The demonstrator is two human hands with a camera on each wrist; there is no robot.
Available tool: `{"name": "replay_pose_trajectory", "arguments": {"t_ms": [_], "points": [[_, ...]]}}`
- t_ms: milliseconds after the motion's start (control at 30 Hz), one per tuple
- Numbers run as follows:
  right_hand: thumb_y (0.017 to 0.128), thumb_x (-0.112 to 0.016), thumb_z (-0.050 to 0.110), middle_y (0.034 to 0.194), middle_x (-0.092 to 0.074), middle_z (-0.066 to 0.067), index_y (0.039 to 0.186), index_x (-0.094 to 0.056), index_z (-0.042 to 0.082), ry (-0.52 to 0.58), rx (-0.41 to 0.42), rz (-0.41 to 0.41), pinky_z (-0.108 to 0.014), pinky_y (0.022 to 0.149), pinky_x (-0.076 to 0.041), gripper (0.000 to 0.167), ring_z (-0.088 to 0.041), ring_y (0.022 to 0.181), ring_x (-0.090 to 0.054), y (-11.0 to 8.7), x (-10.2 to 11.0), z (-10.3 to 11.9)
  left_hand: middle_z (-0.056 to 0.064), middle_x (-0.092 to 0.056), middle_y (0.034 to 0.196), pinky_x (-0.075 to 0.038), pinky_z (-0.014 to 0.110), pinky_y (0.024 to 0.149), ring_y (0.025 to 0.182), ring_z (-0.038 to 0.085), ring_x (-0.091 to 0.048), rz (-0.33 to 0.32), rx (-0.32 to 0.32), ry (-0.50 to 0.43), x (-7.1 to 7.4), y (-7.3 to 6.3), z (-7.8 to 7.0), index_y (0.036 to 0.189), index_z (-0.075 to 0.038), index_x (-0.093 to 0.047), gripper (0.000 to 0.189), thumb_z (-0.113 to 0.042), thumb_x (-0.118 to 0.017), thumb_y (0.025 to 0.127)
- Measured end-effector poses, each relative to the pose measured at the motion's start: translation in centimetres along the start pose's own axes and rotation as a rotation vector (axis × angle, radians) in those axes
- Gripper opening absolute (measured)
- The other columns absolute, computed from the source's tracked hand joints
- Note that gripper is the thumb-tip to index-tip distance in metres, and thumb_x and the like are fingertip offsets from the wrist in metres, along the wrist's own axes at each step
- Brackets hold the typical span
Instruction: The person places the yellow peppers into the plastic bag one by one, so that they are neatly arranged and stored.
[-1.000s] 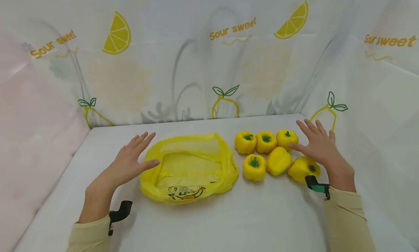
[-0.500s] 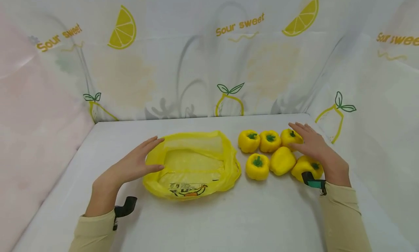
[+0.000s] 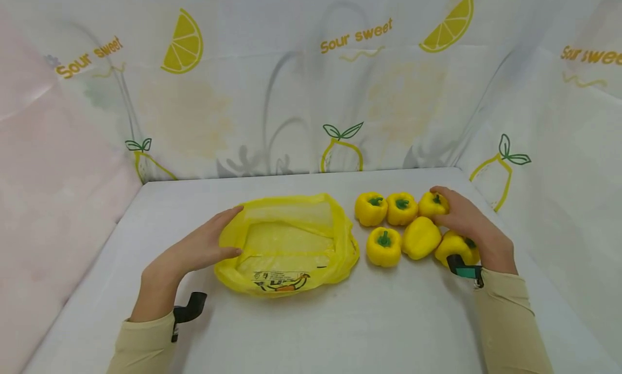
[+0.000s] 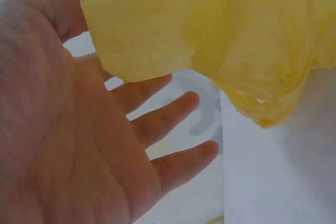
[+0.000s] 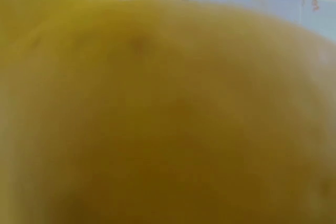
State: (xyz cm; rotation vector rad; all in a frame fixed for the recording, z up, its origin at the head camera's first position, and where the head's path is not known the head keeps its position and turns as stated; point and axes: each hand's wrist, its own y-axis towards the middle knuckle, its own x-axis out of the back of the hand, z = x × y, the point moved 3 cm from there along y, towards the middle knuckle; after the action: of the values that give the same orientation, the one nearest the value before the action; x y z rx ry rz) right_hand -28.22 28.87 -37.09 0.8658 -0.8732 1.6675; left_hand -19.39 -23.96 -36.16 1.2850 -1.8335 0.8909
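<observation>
A yellow plastic bag lies with its mouth spread wide, black and orange print on its near side. At its left rim is my left hand, fingers extended and thumb apart; in the left wrist view, bag film overlaps part of the spread fingers. My right hand curls round the far right yellow bell pepper, fingers behind it and thumb in front. Nearer, another bell pepper lies partly hidden under the right wrist. Blurred yellow pepper skin fills most of the right wrist view.
Several more yellow peppers stand close together right of the bag, including an upright one and one on its side. All are on a white table. A lemon-print cloth hangs behind and at the sides.
My right hand has come down and closed round the far right pepper. My left hand has moved right to the bag's rim, its fingers less spread. The view has shifted slightly.
</observation>
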Motion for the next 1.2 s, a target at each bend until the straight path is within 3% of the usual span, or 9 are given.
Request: {"name": "replay_pose_trajectory", "arguments": {"t_ms": [133, 367, 700, 867, 1067, 1200], "points": [[0.089, -0.061, 0.024, 0.155, -0.029, -0.030, 0.153, -0.025, 0.003, 0.008, -0.028, -0.020, -0.067, 0.113, -0.025, 0.076, -0.047, 0.135, -0.032, 0.1, 0.0, 0.1, 0.018, -0.022, 0.164, -0.022, 0.066, 0.118, 0.149, 0.044, -0.023, 0.003, -0.007, -0.005, 0.1, -0.2, 0.0, 0.160, -0.017, -0.016, 0.088, -0.022, -0.068, 0.089], [0.089, -0.065, 0.024, 0.155, -0.031, -0.027, 0.155, -0.026, 0.007, 0.048, 0.014, -0.165, -0.066, 0.110, -0.029, 0.078, -0.045, 0.133, -0.035, -0.6, 0.8, 0.8, 0.018, -0.019, 0.165, -0.020, 0.064, 0.119, 0.151, 0.043, -0.019, 0.018, -0.037, -0.034, 0.4, -0.2, -0.1, 0.160, -0.011, -0.015, 0.088, -0.001, -0.056, 0.083], [0.090, -0.066, 0.017, 0.153, -0.036, -0.026, 0.154, -0.032, 0.008, 0.033, 0.124, -0.299, -0.068, 0.109, -0.031, 0.073, -0.045, 0.135, -0.036, -1.9, 1.9, 3.6, 0.018, -0.018, 0.166, -0.020, 0.063, 0.120, 0.151, 0.042, -0.019, 0.016, -0.027, -0.039, 0.4, -0.1, -0.1, 0.160, -0.008, -0.014, 0.089, 0.003, -0.051, 0.080], [0.088, -0.069, 0.014, 0.146, -0.043, -0.023, 0.151, -0.038, 0.009, 0.016, 0.209, -0.378, -0.065, 0.105, -0.037, 0.071, -0.042, 0.127, -0.043, -2.4, 2.0, 5.4, 0.020, -0.020, 0.165, -0.021, 0.063, 0.119, 0.150, 0.043, -0.020, 0.008, -0.038, -0.045, 0.3, -0.1, -0.4, 0.160, -0.006, -0.014, 0.091, 0.004, -0.051, 0.077], [0.086, -0.070, 0.007, 0.146, -0.045, -0.019, 0.148, -0.042, 0.009, 0.052, 0.307, -0.398, -0.062, 0.106, -0.039, 0.068, -0.037, 0.127, -0.045, -2.5, 1.4, 7.5, 0.019, -0.019, 0.165, -0.019, 0.062, 0.121, 0.151, 0.042, -0.020, 0.010, -0.029, -0.044, 0.1, 0.0, -0.4, 0.160, -0.006, -0.012, 0.093, 0.005, -0.049, 0.076], [0.086, -0.070, 0.008, 0.147, -0.046, -0.015, 0.147, -0.043, 0.012, 0.071, 0.330, -0.380, -0.061, 0.106, -0.041, 0.067, -0.035, 0.127, -0.046, -2.4, 0.7, 8.9, 0.019, -0.019, 0.165, -0.019, 0.061, 0.121, 0.151, 0.041, -0.020, 0.011, -0.023, -0.042, 0.0, 0.1, -0.4, 0.160, -0.006, -0.011, 0.093, 0.005, -0.048, 0.076]]}}
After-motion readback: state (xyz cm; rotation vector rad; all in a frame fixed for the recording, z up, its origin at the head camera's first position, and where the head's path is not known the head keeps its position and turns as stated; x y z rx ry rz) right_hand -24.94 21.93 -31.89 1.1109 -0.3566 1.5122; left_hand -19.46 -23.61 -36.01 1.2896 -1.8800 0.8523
